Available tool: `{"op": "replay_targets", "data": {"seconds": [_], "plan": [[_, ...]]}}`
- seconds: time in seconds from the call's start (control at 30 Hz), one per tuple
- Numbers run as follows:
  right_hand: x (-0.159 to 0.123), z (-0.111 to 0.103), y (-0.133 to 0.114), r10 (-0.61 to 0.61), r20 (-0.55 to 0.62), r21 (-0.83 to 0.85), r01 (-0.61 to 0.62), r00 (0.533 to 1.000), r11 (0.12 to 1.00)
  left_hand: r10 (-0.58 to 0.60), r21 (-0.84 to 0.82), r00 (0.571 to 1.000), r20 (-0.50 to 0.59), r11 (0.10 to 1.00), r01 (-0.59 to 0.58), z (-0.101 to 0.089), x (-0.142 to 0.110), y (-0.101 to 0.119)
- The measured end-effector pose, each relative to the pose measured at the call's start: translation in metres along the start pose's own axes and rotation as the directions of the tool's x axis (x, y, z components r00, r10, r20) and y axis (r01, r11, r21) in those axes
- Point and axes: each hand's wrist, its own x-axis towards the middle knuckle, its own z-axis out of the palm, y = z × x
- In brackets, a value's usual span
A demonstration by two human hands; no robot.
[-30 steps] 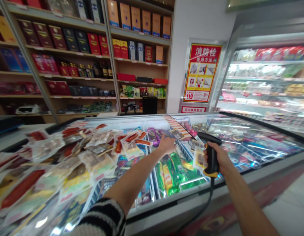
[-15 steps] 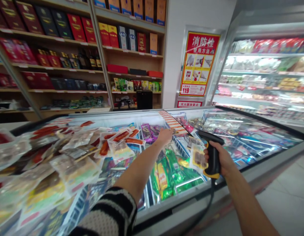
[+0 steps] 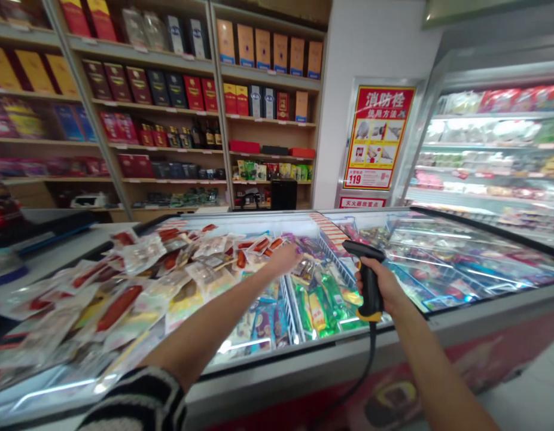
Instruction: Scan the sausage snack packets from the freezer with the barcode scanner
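My left hand (image 3: 286, 260) reaches over the open chest freezer (image 3: 270, 219), beside purple packets (image 3: 310, 245). Its fingers are blurred and partly turned away. A clear packet with brown contents (image 3: 305, 269) appears just beside the fingertips; I cannot tell whether they grip it. In my right hand (image 3: 381, 281) is a black and yellow barcode scanner (image 3: 371, 290), held upright by its handle, with its cable hanging down over the freezer's front. Green packets (image 3: 324, 302) lie in a wire basket below and between both hands. Left of my left hand, clear sausage packs (image 3: 119, 307) are heaped.
A sliding glass lid (image 3: 456, 263) covers the freezer's right part. Wire basket dividers (image 3: 289, 305) stand inside. Behind are shelves of boxes (image 3: 194, 93), a black screen (image 3: 284, 194) and a red fire-hydrant poster (image 3: 379, 137). A lit refrigerated display (image 3: 496, 146) stands at the right.
The view has swung left and up, showing more shelves and sausage packs. My left hand has drawn back leftward over the freezer. The scanner has shifted left; the yellowish packet beside it no longer shows.
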Motion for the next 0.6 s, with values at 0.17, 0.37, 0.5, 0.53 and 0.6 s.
{"op": "replay_targets", "data": {"seconds": [0.17,0.37,0.5,0.53,0.6], "plan": [[-0.013,0.016,0.011,0.005,0.017,-0.068,-0.004,1.0,0.998,-0.139,0.008,0.99,0.002,0.99,0.139,0.038,-0.018,0.029],[-0.036,0.037,0.013,0.028,0.059,-0.021,-0.027,0.998,0.999,-0.104,-0.135,0.994,-0.042,0.986,0.097,0.014,-0.023,-0.002],[-0.047,0.06,0.014,0.037,0.116,0.022,-0.039,0.993,0.999,-0.102,-0.182,0.984,-0.148,0.98,0.075,-0.001,-0.032,-0.023],[-0.049,0.065,0.015,0.038,0.136,0.023,-0.042,0.99,0.999,-0.105,-0.188,0.978,-0.179,0.98,0.07,-0.002,-0.033,-0.026],[-0.053,0.074,0.018,0.041,0.164,0.022,-0.045,0.986,0.999,-0.105,-0.197,0.966,-0.236,0.979,0.058,-0.004,-0.035,-0.03]]}}
